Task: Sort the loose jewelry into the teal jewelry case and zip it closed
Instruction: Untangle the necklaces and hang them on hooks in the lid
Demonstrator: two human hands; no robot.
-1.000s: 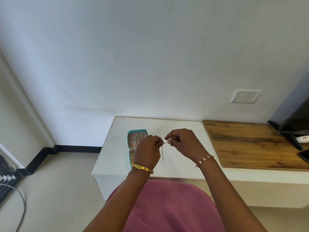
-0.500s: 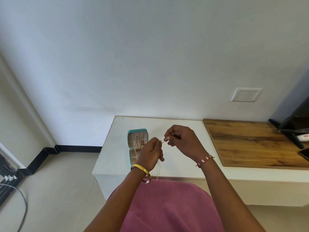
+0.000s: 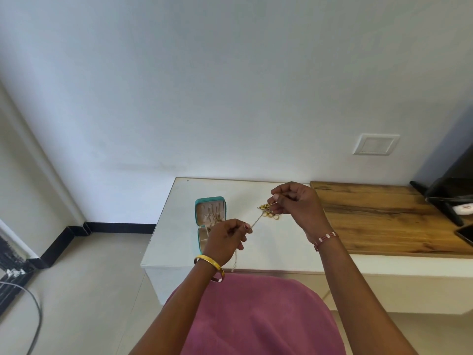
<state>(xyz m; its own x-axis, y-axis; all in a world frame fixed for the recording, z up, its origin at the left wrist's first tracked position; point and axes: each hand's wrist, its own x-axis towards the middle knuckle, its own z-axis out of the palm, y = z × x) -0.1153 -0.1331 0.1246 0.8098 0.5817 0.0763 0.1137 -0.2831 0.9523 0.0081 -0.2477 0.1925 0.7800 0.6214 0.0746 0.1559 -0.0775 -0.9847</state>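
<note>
In the middle of the frame, the left hand (image 3: 225, 240) and the right hand (image 3: 297, 204) each pinch an end of a thin gold chain (image 3: 256, 222) above the white table (image 3: 276, 254), with the open teal jewelry case (image 3: 210, 221) just left of them

White table (image 3: 179, 242) w/ open teal case (image 3: 210, 201), loose gold jewelry (image 3: 268, 213).

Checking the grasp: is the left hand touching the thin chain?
Touching. The head view shows the left hand pinching the thin chain at its fingertips.
</note>
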